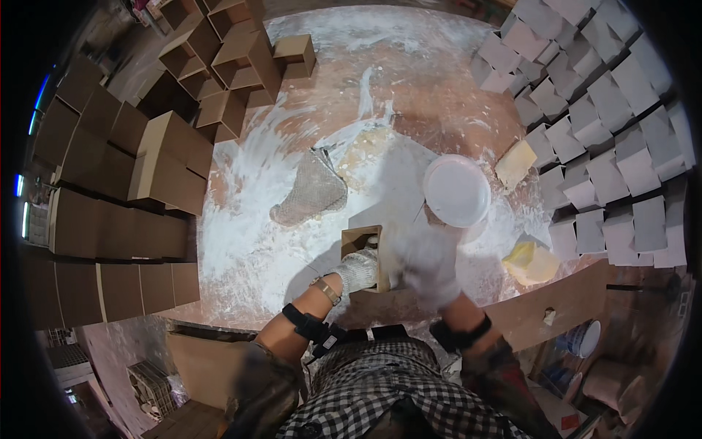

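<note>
A small open-ended cardboard box (351,235) stands near the table's front edge, brown inside, with a pale strip along its right side. My left hand (359,268), in a knitted glove, reaches into its opening and holds it from within; some fingers are hidden by the wall. Just to the box's right is my right hand (431,271), in a whitish glove and smeared by motion, so its fingers and anything in them cannot be made out. Beyond that hand sits a round white tub (457,192) with whitish contents. Two yellowish sponge-like blocks, one farther (516,162) and one nearer (530,263), lie right of it.
A crumpled grey mesh cloth (313,192) lies on the table (431,110), which is smeared with white. Brown cardboard boxes (164,161) are stacked along the left. Rows of white-faced boxes (607,146) rise along the right. A bucket (587,339) lies below the table's right side.
</note>
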`<action>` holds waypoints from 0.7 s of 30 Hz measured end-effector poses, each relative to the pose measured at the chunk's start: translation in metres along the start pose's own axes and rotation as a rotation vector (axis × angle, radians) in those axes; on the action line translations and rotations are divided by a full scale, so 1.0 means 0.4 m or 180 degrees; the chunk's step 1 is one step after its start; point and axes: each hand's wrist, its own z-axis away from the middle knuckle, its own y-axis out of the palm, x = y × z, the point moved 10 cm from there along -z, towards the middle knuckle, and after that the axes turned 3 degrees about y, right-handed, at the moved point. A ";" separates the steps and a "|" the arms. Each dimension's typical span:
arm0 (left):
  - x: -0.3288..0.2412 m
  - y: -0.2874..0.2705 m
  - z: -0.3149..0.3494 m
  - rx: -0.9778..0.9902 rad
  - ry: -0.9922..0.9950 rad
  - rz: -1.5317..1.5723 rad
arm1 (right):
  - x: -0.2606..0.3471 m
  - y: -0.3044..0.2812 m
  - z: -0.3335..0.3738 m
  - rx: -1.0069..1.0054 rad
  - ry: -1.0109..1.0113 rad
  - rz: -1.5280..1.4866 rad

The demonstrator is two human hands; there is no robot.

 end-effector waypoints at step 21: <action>0.009 0.037 -0.026 0.0173 -0.0107 -0.0244 | 0.016 -0.020 -0.022 0.0028 -0.0041 0.0355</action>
